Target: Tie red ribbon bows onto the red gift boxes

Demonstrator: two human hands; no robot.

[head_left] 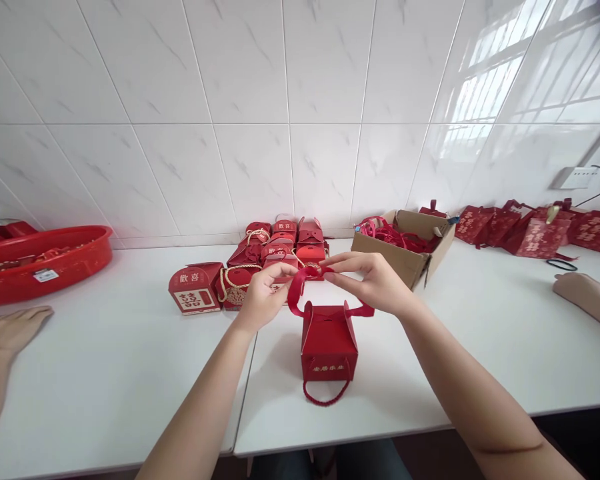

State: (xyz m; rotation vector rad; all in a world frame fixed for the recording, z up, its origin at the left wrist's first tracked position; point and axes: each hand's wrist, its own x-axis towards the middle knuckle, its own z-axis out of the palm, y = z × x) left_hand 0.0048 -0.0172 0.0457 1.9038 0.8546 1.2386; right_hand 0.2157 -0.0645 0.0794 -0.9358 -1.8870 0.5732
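In front of me a small red gift box (329,340) stands upright on the white table, gold characters on its near face. A twisted red cord handle (326,402) hangs from that face onto the tabletop. Through the tabs at the box's top runs a red ribbon (295,298), its two sides raised above the box. My left hand (267,297) pinches the ribbon on the left. Opposite it, my right hand (373,280) has its fingertips closed on the ribbon, just behind and above the box.
Several finished-looking red boxes (196,288) are grouped at the back. A cardboard box (393,252) of red ribbons stands right of them. At far left is a red basin (80,257); red bags (540,233) line the right. Other people's hands (10,330) rest at both sides.
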